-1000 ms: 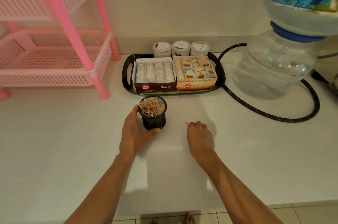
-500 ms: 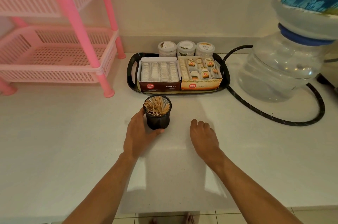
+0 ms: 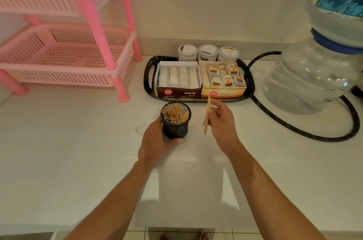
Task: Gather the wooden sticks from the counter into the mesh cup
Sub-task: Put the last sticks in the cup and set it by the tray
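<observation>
While the right hand pinches a wooden stick just right of the mesh cup, held roughly upright and off the counter, the main risk I see is the insertion: the cup is already packed with sticks standing on end and leaning across the opening, so a new one coming in at an angle could catch on their tops, ride over the rim and drop back onto the counter. It looks like one stick, possibly two pressed together; can't tell. A pinch near the middle of something that thin gives little control of the lower tip, so the tip could also snag the mesh wall. Left hand grips the cup around its left side and front, thumb across the base, cup standing upright on the counter, which should stop it tipping or sliding if the stick pushes sideways. No other loose sticks visible on the counter, so this may be the last. Containers behind: black tray holds two open tea boxes side by side, Assam box full of rowed white bags, ginger box partly emptied with tagged bags loose; three lidded tubs at the tray's back edge. Pink rack baskets show nothing inside. Water jug at right holds clear water.
</observation>
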The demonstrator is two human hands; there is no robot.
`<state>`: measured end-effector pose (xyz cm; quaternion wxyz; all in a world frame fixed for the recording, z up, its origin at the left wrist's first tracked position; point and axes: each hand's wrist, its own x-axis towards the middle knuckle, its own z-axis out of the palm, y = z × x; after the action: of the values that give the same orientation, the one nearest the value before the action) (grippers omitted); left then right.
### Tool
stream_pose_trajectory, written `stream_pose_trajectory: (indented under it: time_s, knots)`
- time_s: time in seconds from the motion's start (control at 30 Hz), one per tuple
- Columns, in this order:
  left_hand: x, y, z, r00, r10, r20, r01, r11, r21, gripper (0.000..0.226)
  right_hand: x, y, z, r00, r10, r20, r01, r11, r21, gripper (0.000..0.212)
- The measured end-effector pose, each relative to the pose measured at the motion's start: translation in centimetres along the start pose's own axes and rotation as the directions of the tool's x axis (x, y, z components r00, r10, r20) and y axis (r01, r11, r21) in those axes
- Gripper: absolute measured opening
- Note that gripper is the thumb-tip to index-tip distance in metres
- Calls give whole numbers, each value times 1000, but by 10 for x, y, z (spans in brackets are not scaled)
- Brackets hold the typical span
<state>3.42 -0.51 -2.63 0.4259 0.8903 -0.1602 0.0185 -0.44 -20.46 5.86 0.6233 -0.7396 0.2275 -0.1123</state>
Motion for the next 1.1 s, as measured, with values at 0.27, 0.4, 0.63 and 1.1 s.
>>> stream_pose_trajectory:
  time_s: [0.27, 0.4, 0.63, 1.1]
  knots:
    - [-1, 0, 2, 999, -6, -34, 7, 999, 43, 91, 18, -26, 35, 997, -51, -51, 69, 884, 462, 31]
    - [0, -3, 3, 999, -6, -43, 8, 998, 64, 90, 18, -22, 52, 973, -219, -71, 231, 928, 293, 40]
    - [1, -4, 6, 998, -12, -66, 17, 996, 88, 90, 11, -1, 70, 950, -289, -121, 307, 937, 169, 47]
    - [5, -4, 7, 998, -24, -56, 29, 996, 84, 90, -8, 18, 67, 941, -319, -113, 326, 944, 53, 42]
